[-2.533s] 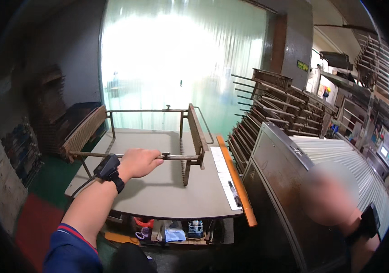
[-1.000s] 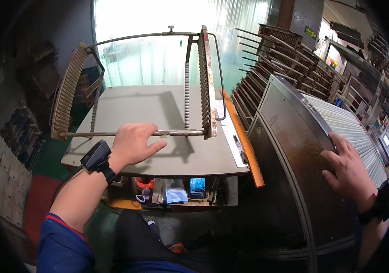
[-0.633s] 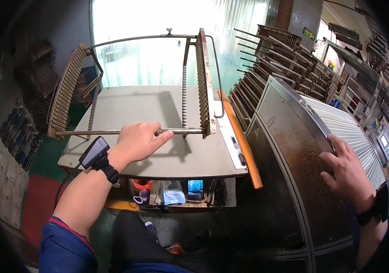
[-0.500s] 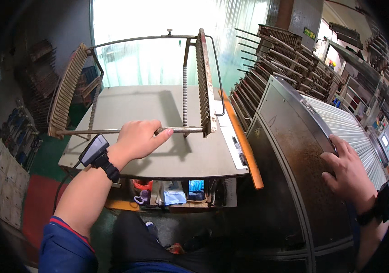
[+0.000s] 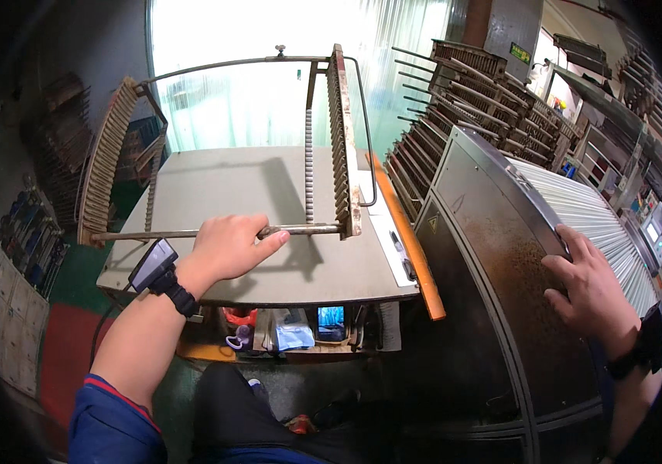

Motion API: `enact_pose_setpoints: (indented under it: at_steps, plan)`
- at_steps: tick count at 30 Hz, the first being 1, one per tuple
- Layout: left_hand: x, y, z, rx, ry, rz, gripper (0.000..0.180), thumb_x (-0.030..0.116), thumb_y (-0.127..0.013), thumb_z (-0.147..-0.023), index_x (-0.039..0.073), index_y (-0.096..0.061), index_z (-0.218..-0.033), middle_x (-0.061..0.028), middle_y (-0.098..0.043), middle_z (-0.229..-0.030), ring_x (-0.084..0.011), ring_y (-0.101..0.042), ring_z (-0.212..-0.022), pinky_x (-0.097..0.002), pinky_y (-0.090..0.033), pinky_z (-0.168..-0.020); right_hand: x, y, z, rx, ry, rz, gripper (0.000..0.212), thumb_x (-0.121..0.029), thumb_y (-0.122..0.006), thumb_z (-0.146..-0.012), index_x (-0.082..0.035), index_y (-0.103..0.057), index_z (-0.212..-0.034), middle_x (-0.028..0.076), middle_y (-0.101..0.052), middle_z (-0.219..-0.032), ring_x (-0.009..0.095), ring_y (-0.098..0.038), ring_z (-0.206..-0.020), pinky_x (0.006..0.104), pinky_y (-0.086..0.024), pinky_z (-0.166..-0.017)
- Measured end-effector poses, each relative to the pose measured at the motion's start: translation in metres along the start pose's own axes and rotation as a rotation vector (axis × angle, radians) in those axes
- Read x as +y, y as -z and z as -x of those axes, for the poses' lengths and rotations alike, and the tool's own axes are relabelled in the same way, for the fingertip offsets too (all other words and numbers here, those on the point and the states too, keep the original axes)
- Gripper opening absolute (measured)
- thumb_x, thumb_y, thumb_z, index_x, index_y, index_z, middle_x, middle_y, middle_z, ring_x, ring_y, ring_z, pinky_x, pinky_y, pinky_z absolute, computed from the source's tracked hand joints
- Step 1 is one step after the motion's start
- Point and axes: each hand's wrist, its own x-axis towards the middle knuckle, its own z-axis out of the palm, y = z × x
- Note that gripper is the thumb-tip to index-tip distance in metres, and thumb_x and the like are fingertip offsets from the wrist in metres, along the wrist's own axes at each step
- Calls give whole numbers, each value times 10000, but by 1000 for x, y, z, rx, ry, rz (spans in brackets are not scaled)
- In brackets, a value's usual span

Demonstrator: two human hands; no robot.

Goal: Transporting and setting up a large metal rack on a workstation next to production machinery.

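My left hand (image 5: 230,246) is closed around the near bar of a metal rack frame (image 5: 340,139) with slotted, comb-like sides. The rack is held above a pale table (image 5: 215,182), and its shadow falls on the tabletop. Over at the right, my right hand (image 5: 595,298) rests its fingertips on the edge of a steel machine housing (image 5: 493,185). Its fingers are apart, with nothing held in them. Beside that edge lies a row of white rods or slats (image 5: 578,216) on top of the machine.
An orange strip (image 5: 404,236) runs along the table's right edge, beside a white sheet with a marker (image 5: 399,246). Similar racks (image 5: 470,100) are stacked behind the machine. Under the tabletop, a shelf holds purple-handled scissors (image 5: 241,337) and a phone (image 5: 331,323).
The near bar of the rack has dipped slightly, with my left hand still around it. My right hand stays at the machine edge. The whole view has shifted a little.
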Motion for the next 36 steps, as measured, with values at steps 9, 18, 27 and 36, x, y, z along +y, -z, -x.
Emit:
enact_pose_setpoints:
  at_steps: [9, 18, 27, 36]
  plan:
    - [4, 9, -14, -54, 14, 27, 494, 508, -512, -1099, 70, -713, -988, -205, -736, -911, -439, -714, -941, -553, -543, -821, -1, 3, 5, -1, -20, -20, 424, -201, -826, -871, -84, -702, -1260, 272, -472, -1590, 457, -490, -1466, 526, -421, -1230]
    - [4, -3, -26, 155, -82, 147, 403, 364, -457, -1094, 91, -753, -1080, -193, -775, -987, -429, -731, -989, -562, -546, -906, 1, -2, 1, 38, 2, -6, 428, -198, -834, -853, -73, -709, -1243, 264, -493, -1562, 449, -507, -1442, 525, -430, -1219]
    - [-2, -16, -29, 310, -74, 105, 384, 345, -456, -1133, 110, -755, -1179, -143, -770, -991, -397, -727, -985, -533, -541, -874, 2, 0, 2, 20, 12, -33, 470, -196, -843, -817, -77, -725, -1256, 281, -480, -1575, 462, -492, -1450, 510, -399, -1244]
    - [-23, 17, -22, -151, -173, 663, 310, 292, -531, -1141, 53, -672, -1280, -107, -702, -1110, -197, -631, -1078, -364, -471, -1055, -2, 4, 4, 2, -8, -24, 431, -220, -824, -866, -81, -719, -1260, 276, -493, -1565, 455, -500, -1453, 526, -421, -1226]
